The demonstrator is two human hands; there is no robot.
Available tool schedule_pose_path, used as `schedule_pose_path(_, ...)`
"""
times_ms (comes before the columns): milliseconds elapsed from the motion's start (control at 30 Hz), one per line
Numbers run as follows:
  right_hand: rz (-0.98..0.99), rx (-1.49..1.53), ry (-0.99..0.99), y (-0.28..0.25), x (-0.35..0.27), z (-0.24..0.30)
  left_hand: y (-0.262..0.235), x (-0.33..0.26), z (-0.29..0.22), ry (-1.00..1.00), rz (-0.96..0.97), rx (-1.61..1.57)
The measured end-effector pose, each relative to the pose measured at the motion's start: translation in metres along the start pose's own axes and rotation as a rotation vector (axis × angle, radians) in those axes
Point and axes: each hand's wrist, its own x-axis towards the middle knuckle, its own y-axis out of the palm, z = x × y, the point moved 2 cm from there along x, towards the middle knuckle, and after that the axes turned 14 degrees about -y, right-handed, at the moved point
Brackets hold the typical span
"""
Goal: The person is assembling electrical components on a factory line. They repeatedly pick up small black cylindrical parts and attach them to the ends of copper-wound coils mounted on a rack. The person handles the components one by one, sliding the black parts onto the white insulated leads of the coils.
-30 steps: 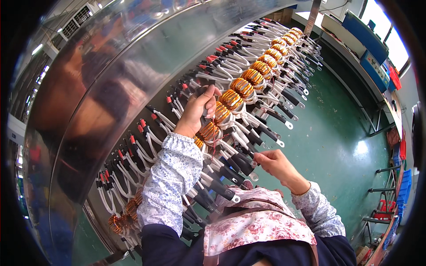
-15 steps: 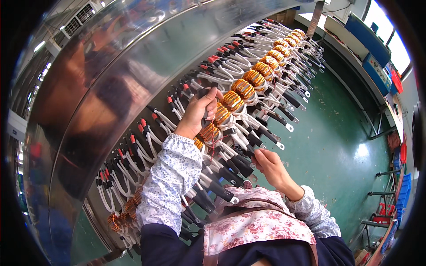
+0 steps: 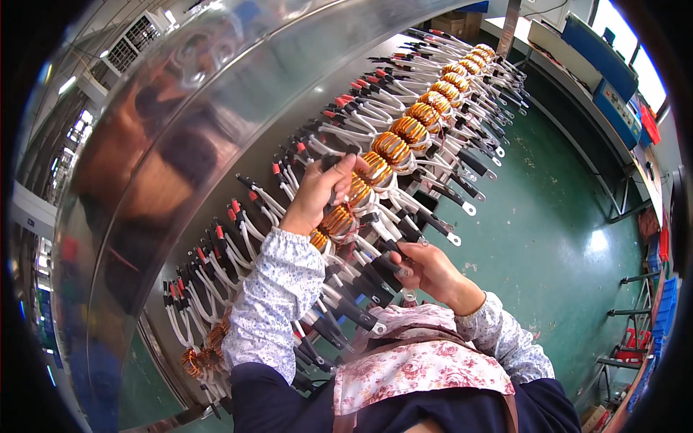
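Note:
A long row of copper-wound ring coils (image 3: 408,130) with white leads, black sleeves and red tips lies on a metal bench (image 3: 238,137). My left hand (image 3: 317,191) grips a black-sleeved lead beside one coil (image 3: 375,167) in the middle of the row. My right hand (image 3: 422,265) pinches a black-sleeved lead (image 3: 390,252) at the row's near edge, with metal ring lugs (image 3: 454,239) next to it. Floral sleeves and an apron cover my arms and chest.
A curved shiny steel wall (image 3: 144,159) rises behind the coils. To the right is green floor (image 3: 563,238), with a workbench and blue machine (image 3: 613,101) at the far right and red and blue crates (image 3: 660,289) along the right edge.
My right hand has moved left, in toward the coils, and taken hold of a black-sleeved lead. My left hand stays at the same coil.

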Motion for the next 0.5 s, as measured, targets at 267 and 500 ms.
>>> schedule_pose_path(267, -0.280, -1.102, -1.031, 0.012, -0.041, 0.071, 0.072, -0.034, -0.014, -0.025, 0.160, 0.276)
schedule_pose_path(500, -0.132, -0.125, -0.904, -0.013, -0.032, 0.061, 0.105, -0.026, -0.007, 0.097, 0.265, 0.471)
